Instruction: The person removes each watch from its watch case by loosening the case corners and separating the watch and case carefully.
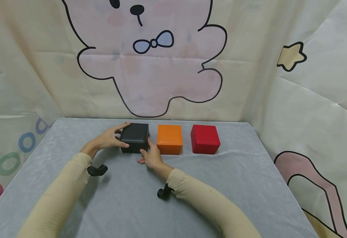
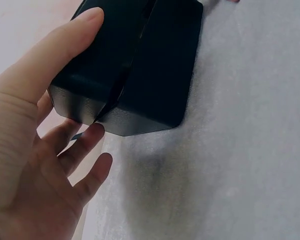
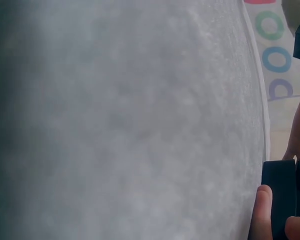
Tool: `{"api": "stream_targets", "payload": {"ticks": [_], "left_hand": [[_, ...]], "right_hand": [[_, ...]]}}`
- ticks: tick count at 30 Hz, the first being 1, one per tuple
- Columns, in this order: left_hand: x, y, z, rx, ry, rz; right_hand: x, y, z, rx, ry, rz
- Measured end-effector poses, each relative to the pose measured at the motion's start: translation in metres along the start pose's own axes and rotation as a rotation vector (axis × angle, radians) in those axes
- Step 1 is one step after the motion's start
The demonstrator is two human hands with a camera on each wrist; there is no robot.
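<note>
A black box (image 1: 134,137) with a lid seam stands at the left of a row of boxes, on the grey cloth. Around its left side my left hand (image 1: 108,138) holds it, thumb at the front and a finger along the back corner. In the left wrist view the thumb lies on the lid of the black box (image 2: 155,65), and the other fingers are at its side by the seam. My right hand (image 1: 153,157) holds the front right corner. Two of its fingertips (image 3: 262,205) touch the black box (image 3: 282,200) in the right wrist view.
Right of the black box stands an orange box (image 1: 169,140), close to my right hand. Farther right is a red box (image 1: 205,139). A grey cloth (image 1: 125,205) covers the table, and a printed curtain (image 1: 161,79) hangs behind and at both sides.
</note>
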State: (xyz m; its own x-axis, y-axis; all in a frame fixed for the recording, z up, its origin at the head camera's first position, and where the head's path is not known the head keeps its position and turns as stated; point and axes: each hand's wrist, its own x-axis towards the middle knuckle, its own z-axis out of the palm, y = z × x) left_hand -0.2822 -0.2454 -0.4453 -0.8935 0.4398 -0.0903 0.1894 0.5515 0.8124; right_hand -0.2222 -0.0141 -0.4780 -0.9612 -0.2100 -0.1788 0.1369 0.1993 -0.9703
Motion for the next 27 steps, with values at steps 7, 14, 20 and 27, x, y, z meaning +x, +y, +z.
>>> {"api": "stream_targets", "payload": {"ticks": [7, 14, 20, 27], "left_hand": [[0.0001, 0.0003, -0.0018, 0.018, 0.018, -0.012], [0.0026, 0.0004, -0.0020, 0.007, 0.040, -0.018], [0.0066, 0.0022, -0.0030, 0.035, 0.068, -0.026], [0.0064, 0.0040, -0.0035, 0.015, 0.079, -0.019]], "right_hand": [[-0.0002, -0.0015, -0.0001, -0.010, -0.022, -0.013], [0.0001, -0.0019, -0.0013, 0.009, -0.034, 0.000], [0.0013, -0.0017, -0.0031, -0.007, -0.031, 0.005], [0.0006, -0.0030, -0.0026, -0.022, -0.034, 0.013]]}}
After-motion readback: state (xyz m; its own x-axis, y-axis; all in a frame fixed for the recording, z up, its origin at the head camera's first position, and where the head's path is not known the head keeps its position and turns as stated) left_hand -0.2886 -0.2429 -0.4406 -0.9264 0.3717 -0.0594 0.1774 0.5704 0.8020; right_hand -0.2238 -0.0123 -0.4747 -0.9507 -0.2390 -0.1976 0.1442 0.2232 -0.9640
